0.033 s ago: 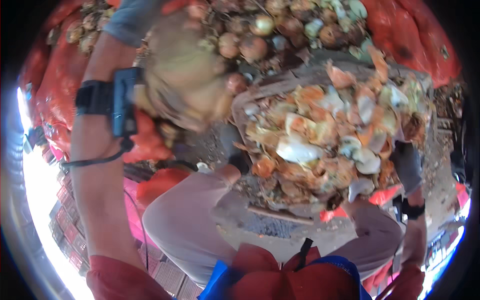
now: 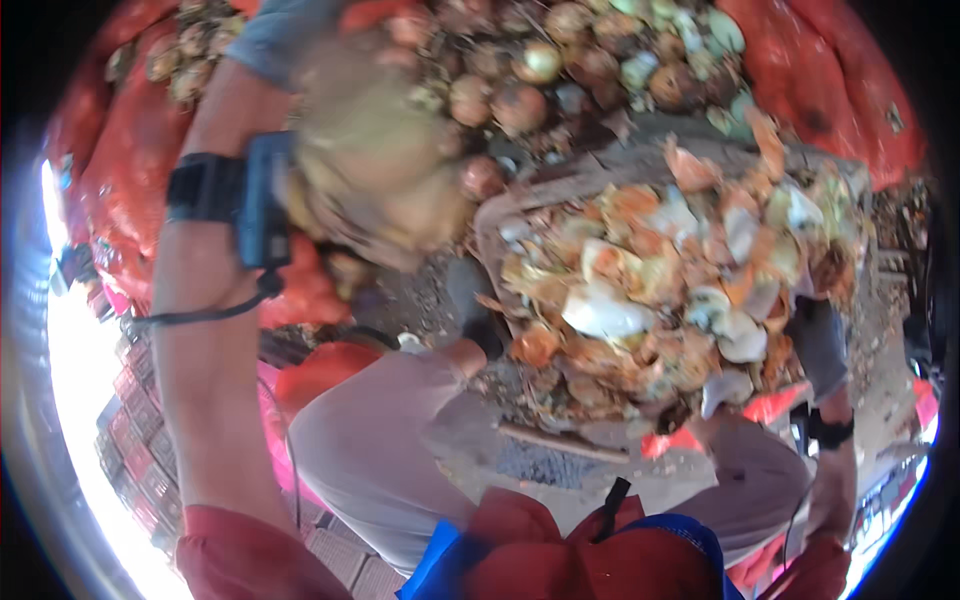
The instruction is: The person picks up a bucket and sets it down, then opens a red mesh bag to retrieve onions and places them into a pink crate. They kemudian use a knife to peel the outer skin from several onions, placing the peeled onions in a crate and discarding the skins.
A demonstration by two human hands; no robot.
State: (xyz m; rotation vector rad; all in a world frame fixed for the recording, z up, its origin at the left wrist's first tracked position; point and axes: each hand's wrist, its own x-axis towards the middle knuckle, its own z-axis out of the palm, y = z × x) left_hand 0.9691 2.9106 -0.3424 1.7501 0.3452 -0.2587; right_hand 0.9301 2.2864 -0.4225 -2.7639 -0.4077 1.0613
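My left hand (image 2: pixel 284 45), in a grey glove, reaches far forward at the top left, against the upper side of a tan, rounded thing (image 2: pixel 375 150). That thing is smeared by motion, so its kind is unclear, and my left fingers are hidden. Onion skins and peeled layers (image 2: pixel 640 280) heap up in a wide bin with a grey-brown rim (image 2: pixel 488 222) in front of me. At the bin's right side my right hand (image 2: pixel 820 345), in a dark grey glove, is closed on its edge, with the fingertips partly hidden.
Whole onions (image 2: pixel 520 107) lie in a pile beyond the bin. Red mesh sacks (image 2: pixel 125 185) stand at the left, and another red sack (image 2: pixel 830 80) at the far right. A stick (image 2: pixel 563 441) lies on the ground before the bin, between my legs.
The whole view has shifted slightly, so everything appears a little farther right and lower. Both hands keep nearly the same places beside the tan thing and the bin.
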